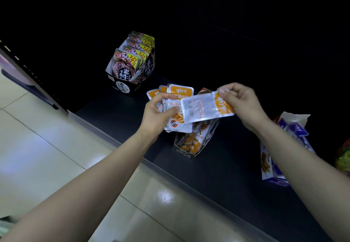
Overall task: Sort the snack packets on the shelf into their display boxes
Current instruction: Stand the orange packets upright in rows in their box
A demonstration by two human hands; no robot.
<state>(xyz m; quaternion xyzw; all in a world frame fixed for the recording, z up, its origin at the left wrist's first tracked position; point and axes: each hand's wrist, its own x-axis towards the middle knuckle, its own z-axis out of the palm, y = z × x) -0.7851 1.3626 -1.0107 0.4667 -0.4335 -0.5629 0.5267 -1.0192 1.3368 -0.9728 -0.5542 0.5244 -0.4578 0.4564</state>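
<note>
Head view is showing the left hand [157, 112] gripping a fan of orange packets [180, 92] at centre, the right hand [240, 99] pinching a single packet [200, 109], seemingly light and slippery, by its sealed edge.

A: What's the left hand [161, 110] doing?
B: It grips a fanned stack of orange packets [180, 93], thumb across the front.
A: And the right hand [241, 100]?
B: It pinches a single packet [202, 110] by its orange end. Packet's sideways, clear back showing, overlapping the stack.
A: Below them?
B: An orange display box [191, 144] on the dark shelf [236, 175], packets inside.
A: Anything else?
B: A black display box [130, 71] back left, packets upright. A purple box [272, 167] at the right. Pale tiled floor [47, 147].
</note>
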